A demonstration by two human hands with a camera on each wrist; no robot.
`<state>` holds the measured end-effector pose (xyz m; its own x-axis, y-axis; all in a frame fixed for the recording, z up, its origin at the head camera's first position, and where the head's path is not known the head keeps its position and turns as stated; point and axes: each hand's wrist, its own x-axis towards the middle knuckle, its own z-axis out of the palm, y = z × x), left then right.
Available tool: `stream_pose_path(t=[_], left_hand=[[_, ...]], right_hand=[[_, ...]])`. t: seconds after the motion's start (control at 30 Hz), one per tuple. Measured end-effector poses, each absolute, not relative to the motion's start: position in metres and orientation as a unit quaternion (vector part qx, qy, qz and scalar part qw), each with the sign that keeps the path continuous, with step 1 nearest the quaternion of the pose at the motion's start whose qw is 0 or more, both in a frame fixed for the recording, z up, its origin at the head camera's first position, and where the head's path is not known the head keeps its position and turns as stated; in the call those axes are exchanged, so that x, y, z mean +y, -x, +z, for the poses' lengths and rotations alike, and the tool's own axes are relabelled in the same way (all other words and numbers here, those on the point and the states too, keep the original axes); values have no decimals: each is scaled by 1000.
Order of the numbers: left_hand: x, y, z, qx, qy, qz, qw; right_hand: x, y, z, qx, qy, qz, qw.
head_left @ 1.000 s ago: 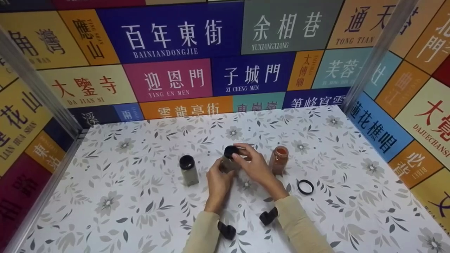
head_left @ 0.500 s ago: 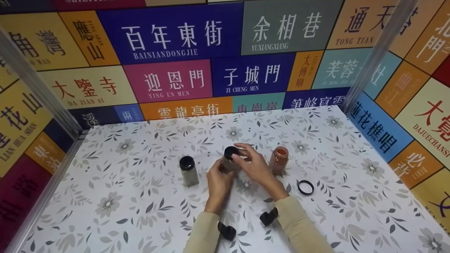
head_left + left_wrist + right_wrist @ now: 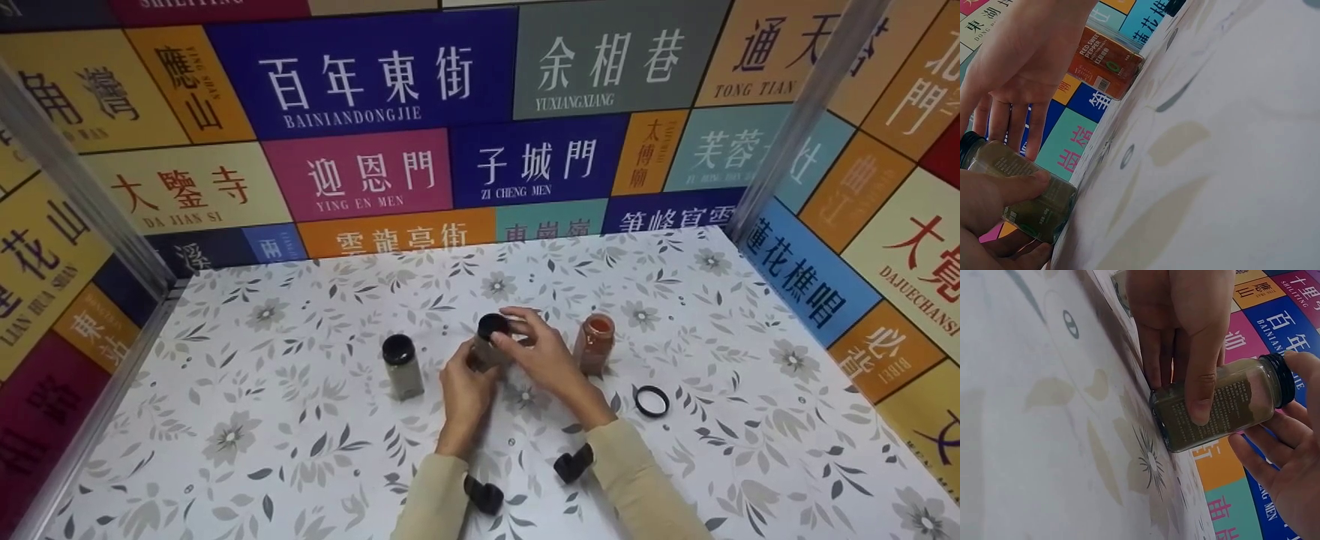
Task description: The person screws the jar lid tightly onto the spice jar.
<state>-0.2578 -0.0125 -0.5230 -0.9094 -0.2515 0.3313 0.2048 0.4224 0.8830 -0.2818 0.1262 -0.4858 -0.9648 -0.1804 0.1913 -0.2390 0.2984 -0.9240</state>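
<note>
A spice jar (image 3: 1235,402) of brownish-green powder with a black lid (image 3: 493,325) stands upright at the middle of the table. My left hand (image 3: 469,382) grips its body low down, thumb across the label in the left wrist view. My right hand (image 3: 547,356) pinches the lid, which sits on the jar's neck. To the right is a lidless jar of red sweet pepper powder (image 3: 595,346), upright and apart from the right hand. A black ring-shaped lid (image 3: 652,401) lies on the table in front of it. Left of my hands stands another black-lidded jar (image 3: 405,375) with greenish contents.
The table (image 3: 300,390) has a white cover with grey flowers and leaves. Panels (image 3: 360,67) with coloured name signs rise behind it and on both sides. Black wrist cameras (image 3: 574,463) sit at both sleeves.
The hands keep their places on the jar and its lid. The right fingers shift only slightly at the lid; the other jars and the loose lid stay put.
</note>
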Motion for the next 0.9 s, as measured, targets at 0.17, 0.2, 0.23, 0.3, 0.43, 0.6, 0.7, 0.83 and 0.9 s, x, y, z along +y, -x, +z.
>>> stream_pose_path(t=[0.17, 0.2, 0.23, 0.3, 0.43, 0.6, 0.7, 0.83, 0.9], left_hand=[[-13, 257, -523, -814, -8, -542, 207], [-13, 257, -523, -813, -6, -544, 206], [-13, 257, -523, -812, -4, -546, 205], [-13, 257, -523, -811, -1, -547, 208], [-13, 257, -523, -812, 4, -542, 218], [-13, 258, -523, -809, 2, -546, 218], [-13, 258, -523, -809, -2, -548, 213], [-13, 259, -524, -811, -5, -545, 211], [-13, 258, -523, -812, -6, -545, 211]], right_hand=[[128, 281, -486, -808, -142, 571, 24], [128, 281, -486, -809, -144, 570, 26], [128, 281, -487, -809, -147, 568, 30], [128, 282, -487, -810, -150, 566, 37], [126, 283, -487, -806, -141, 574, 42], [125, 283, -486, -803, -122, 583, 29], [126, 282, -485, -805, -116, 582, 17], [127, 280, -483, -809, -119, 575, 11], [126, 280, -483, -810, -127, 571, 21]])
